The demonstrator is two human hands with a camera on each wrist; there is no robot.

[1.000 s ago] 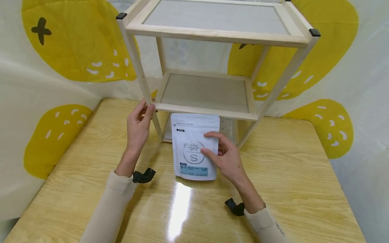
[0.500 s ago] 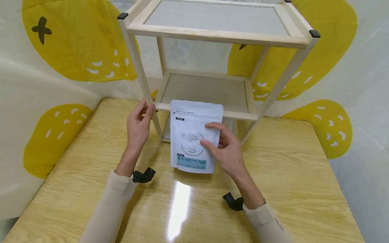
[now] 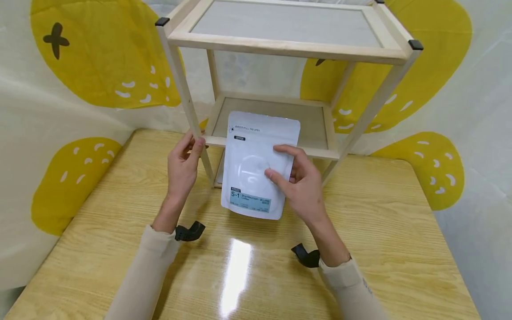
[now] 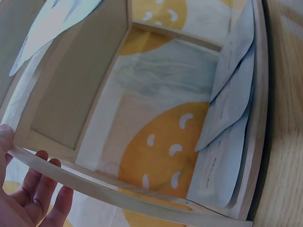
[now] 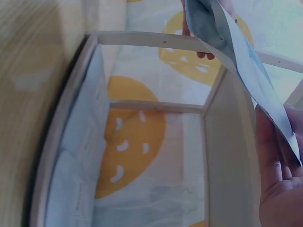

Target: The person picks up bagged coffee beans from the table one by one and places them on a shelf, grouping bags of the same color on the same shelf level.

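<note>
A white pouch labelled Blue Mountain Coffee (image 3: 248,146) is held up in front of the middle shelf (image 3: 314,126), tilted a little. My right hand (image 3: 304,191) pinches its right edge, thumb on the printed face and other fingers behind. In the head view the pouch overlaps the middle shelf's front rail, its top above the rail. My left hand (image 3: 183,164) grips the front left post of the wooden rack (image 3: 178,75) at the middle shelf's height, thumb in front. In the left wrist view several flat pouches (image 4: 220,165) lie overlapping on the bottom shelf.
The rack's top shelf (image 3: 286,24) stands above the middle one, with black caps on its posts. A wood-grain table (image 3: 380,244) carries the rack. A white cloth with yellow shapes (image 3: 96,53) hangs behind and around it.
My right hand has raised the coffee pouch from in front of the bottom shelf to the middle shelf's level and tilted it. My left hand has stayed on the post.
</note>
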